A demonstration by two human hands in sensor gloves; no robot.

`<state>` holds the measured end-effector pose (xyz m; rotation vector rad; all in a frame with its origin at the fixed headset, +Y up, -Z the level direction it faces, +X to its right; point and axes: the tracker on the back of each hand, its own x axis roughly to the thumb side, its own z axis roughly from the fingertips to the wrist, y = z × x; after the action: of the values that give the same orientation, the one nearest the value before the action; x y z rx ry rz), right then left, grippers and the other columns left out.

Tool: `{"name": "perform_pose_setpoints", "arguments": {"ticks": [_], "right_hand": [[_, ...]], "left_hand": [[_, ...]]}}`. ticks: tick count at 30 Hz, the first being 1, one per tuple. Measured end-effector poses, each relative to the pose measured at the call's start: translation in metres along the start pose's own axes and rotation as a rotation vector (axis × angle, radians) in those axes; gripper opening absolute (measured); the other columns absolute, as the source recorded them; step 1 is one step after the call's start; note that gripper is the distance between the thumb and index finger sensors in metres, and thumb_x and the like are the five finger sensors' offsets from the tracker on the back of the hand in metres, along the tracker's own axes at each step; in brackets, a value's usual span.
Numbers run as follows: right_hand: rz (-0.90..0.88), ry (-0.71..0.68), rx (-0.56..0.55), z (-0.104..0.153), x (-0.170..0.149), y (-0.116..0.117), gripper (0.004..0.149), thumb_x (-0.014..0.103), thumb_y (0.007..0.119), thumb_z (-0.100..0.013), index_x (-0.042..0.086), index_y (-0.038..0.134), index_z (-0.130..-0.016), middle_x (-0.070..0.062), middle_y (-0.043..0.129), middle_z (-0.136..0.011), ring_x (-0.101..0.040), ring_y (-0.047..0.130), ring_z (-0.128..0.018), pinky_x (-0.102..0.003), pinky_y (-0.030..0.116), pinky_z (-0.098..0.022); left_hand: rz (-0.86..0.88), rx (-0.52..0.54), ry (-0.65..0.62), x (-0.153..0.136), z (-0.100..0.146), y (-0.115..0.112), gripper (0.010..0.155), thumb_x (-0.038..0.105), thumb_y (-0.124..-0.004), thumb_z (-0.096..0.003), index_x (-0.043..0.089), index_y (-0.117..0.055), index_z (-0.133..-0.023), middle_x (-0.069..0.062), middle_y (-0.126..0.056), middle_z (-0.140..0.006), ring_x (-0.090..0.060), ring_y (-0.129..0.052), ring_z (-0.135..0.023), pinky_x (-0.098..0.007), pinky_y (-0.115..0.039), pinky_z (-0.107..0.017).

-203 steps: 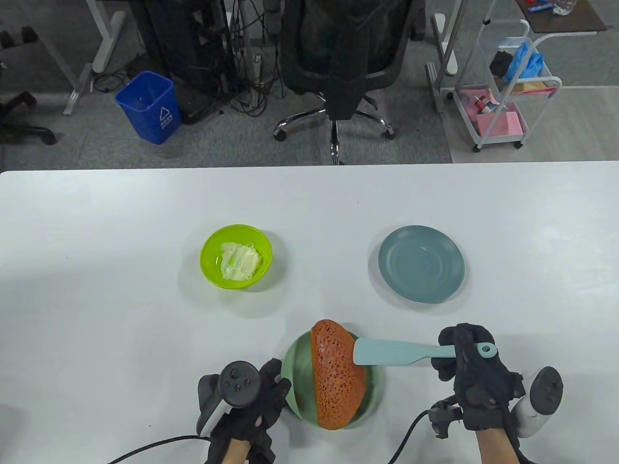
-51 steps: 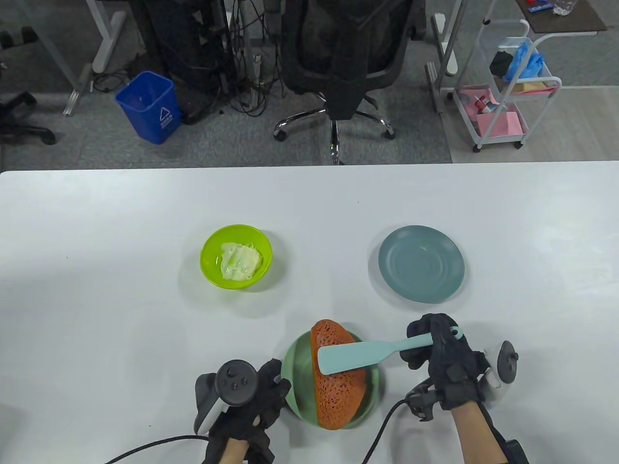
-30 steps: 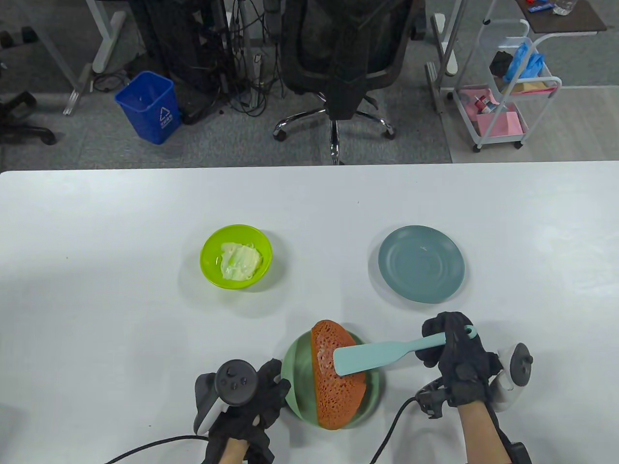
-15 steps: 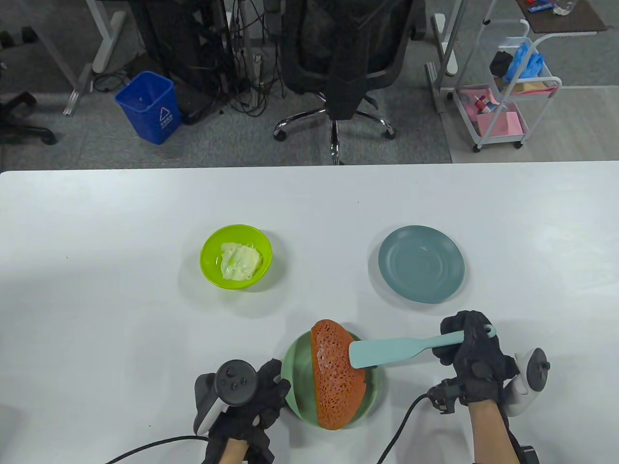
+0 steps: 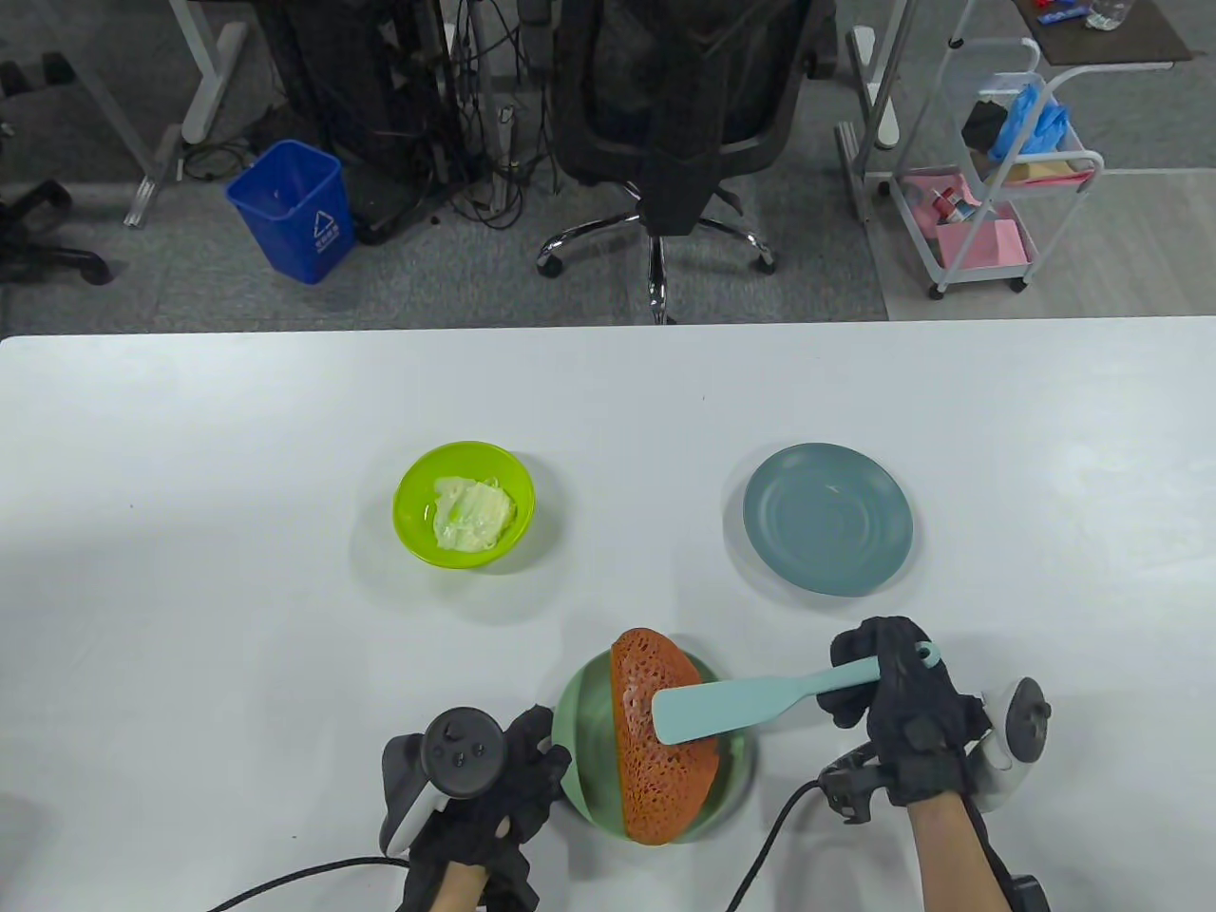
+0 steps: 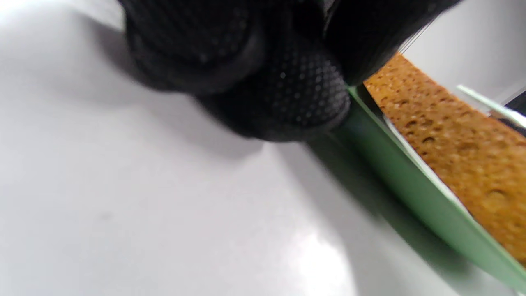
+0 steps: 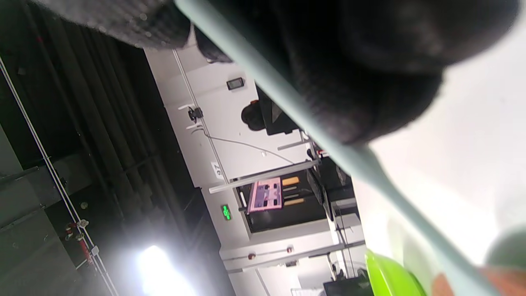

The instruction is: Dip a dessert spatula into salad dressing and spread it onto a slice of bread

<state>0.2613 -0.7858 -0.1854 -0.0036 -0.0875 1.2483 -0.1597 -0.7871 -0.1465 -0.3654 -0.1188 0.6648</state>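
Observation:
An orange-brown bread slice [image 5: 655, 750] lies on a green plate [image 5: 584, 750] near the table's front edge. My right hand [image 5: 893, 703] grips the handle of a light teal dessert spatula [image 5: 722, 708], whose blade lies flat on the middle of the bread. My left hand [image 5: 494, 779] rests on the table with its fingers [image 6: 287, 94] against the plate's left rim [image 6: 394, 164]. The bread [image 6: 456, 139] shows in the left wrist view. A lime green bowl [image 5: 465, 506] with pale salad dressing [image 5: 472, 514] stands at mid-left. The spatula handle [image 7: 296, 111] crosses the right wrist view.
An empty grey-blue plate [image 5: 827, 519] stands at the right middle, just behind my right hand. Glove cables trail off the front edge. An office chair [image 5: 665, 123], a blue bin [image 5: 294, 209] and a trolley [image 5: 997, 171] stand beyond the far edge.
My right hand has moved the spatula blade left across the bread, after sliding it to the right half a second ago. The left hand, plate and bowl have stayed put.

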Motion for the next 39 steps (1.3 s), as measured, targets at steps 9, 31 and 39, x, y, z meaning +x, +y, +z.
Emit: {"name": "perform_pose_setpoints", "arguments": {"ticks": [9, 31, 39], "right_hand": [[0.045, 0.025, 0.054, 0.001, -0.003, 0.007, 0.041, 0.044, 0.072, -0.063, 0.008, 0.073, -0.083, -0.026, 0.08, -0.074, -0.045, 0.101, -0.031, -0.038, 0.092, -0.018], [0.215, -0.07, -0.03, 0.012, 0.036, -0.003, 0.037, 0.042, 0.069, -0.063, 0.01, 0.074, -0.08, -0.021, 0.08, -0.074, -0.045, 0.096, -0.035, -0.043, 0.083, -0.021], [0.162, -0.087, -0.08, 0.011, 0.037, -0.02, 0.036, 0.043, 0.067, -0.063, 0.012, 0.073, -0.08, -0.019, 0.081, -0.073, -0.045, 0.093, -0.032, -0.042, 0.081, -0.019]], "left_hand": [[0.004, 0.001, 0.001, 0.0, 0.0, 0.0, 0.058, 0.041, -0.079, -0.0622, 0.006, -0.069, -0.107, 0.005, -0.101, -0.064, -0.008, -0.109, -0.035, -0.026, -0.096, -0.027], [0.003, 0.001, 0.002, -0.001, 0.0, 0.0, 0.058, 0.041, -0.079, -0.0622, 0.007, -0.068, -0.108, 0.005, -0.101, -0.064, -0.008, -0.109, -0.035, -0.026, -0.096, -0.027], [0.003, -0.001, 0.002, -0.001, 0.0, 0.0, 0.059, 0.042, -0.079, -0.0622, 0.006, -0.068, -0.108, 0.005, -0.101, -0.064, -0.008, -0.109, -0.035, -0.026, -0.096, -0.027]]}}
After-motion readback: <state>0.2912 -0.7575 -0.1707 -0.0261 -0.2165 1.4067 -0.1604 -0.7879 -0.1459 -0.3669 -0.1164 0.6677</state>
